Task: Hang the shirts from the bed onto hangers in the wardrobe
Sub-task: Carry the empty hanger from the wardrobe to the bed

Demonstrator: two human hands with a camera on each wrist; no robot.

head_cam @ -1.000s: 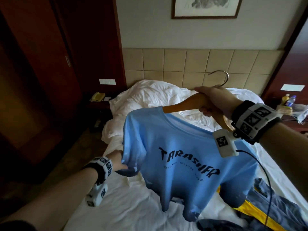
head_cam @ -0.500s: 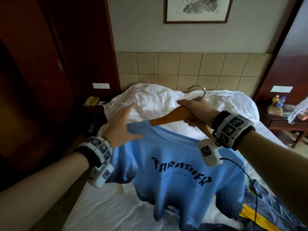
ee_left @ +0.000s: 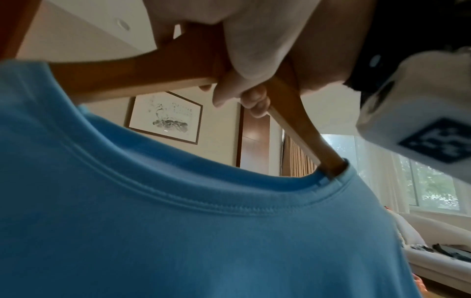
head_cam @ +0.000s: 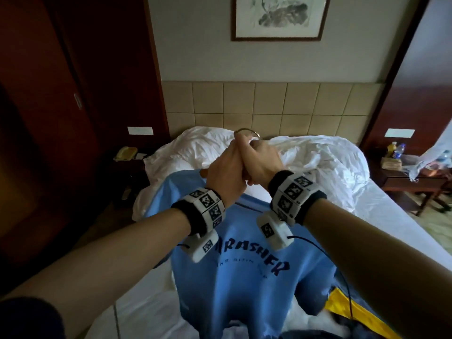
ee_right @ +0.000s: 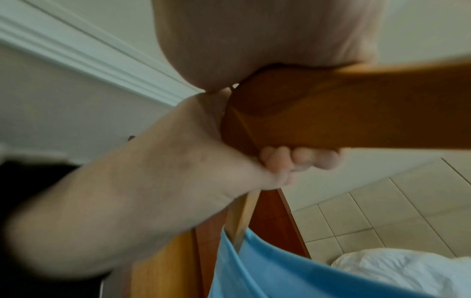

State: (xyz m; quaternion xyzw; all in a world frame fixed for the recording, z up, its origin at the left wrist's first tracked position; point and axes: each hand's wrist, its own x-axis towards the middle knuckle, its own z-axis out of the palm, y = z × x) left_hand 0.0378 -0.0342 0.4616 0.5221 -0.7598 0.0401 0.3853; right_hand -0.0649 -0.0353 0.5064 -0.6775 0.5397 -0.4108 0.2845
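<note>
We hold the light blue shirt [head_cam: 247, 285] up over the bed [head_cam: 381, 216], its collar draped on a wooden hanger [ee_left: 142, 72] whose two arms run down into the neck opening on either side. The shirt hangs with its dark printed lettering facing us, and its lower edge falls near a grey and yellow garment [head_cam: 347, 307] lying on the sheet. Our right hand [head_cam: 263, 162] is clamped on the centre of the hanger, fingers [ee_right: 300, 159] curled under the wood. Our left hand [head_cam: 227, 172] presses in against the right one at the same spot, fingers wrapped around the hanger's middle. The metal hook [head_cam: 247, 132] rises just above both hands. Beyond lie rumpled white pillows [head_cam: 318, 157], a tiled headboard [head_cam: 269, 104] and a framed picture [head_cam: 278, 18] on the wall. A dark wooden wardrobe [head_cam: 49, 106] stands to our left.
</note>
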